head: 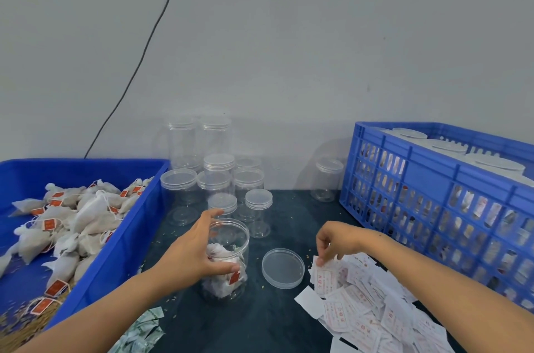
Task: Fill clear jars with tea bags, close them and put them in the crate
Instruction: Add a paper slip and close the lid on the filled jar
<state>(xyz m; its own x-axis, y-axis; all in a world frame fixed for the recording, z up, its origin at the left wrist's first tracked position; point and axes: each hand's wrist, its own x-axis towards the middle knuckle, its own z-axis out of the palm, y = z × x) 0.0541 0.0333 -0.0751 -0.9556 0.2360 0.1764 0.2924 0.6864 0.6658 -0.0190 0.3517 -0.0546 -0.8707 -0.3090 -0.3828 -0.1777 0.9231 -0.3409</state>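
Observation:
An open clear jar (231,240) stands on the dark table, partly filled with white tea bags that have red tags. My left hand (196,251) grips its side, thumb on the front and fingers round the back. The jar's clear lid (283,268) lies flat on the table just right of it. My right hand (332,243) pinches a white paper slip with red print (325,277) at the edge of a heap of such slips (375,312). The blue slatted crate (433,179) at the right holds several closed filled jars.
A blue bin (130,237) at the left holds many tea bags (72,214). Several empty lidded clear jars (219,176) stand at the back by the wall, one more (328,179) beside the crate. Small green-printed packets (144,329) lie near the front edge.

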